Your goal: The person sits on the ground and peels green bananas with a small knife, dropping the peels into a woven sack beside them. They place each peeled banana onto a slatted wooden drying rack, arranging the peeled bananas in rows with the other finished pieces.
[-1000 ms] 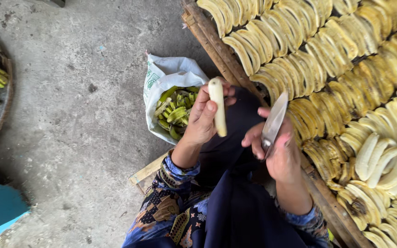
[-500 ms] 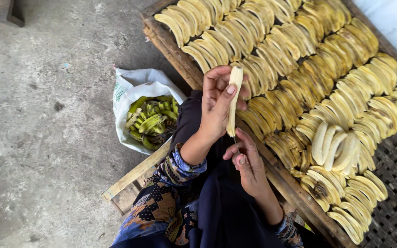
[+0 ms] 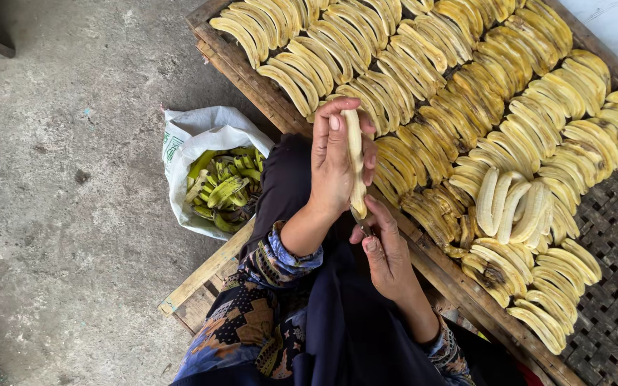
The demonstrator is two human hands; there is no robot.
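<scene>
My left hand (image 3: 330,168) is closed around a peeled pale banana (image 3: 355,161) and holds it upright over the near edge of the drying rack. Just below it, my right hand (image 3: 388,254) grips a small knife (image 3: 361,220), which is mostly hidden by the fingers. The blade meets the banana's lower end. Both forearms come up from my lap, in patterned sleeves over dark cloth.
A woven bamboo drying rack (image 3: 609,236) with a wooden frame (image 3: 252,78) carries rows of peeled yellow bananas (image 3: 466,107). A white sack (image 3: 194,132) full of green peels (image 3: 223,189) stands on the concrete floor (image 3: 59,200) to my left. A wooden plank (image 3: 202,275) lies under me.
The view has swung toward the rack. My left hand lifted the banana higher, and my right hand brought the knife from out at the side in to the banana's lower end.
</scene>
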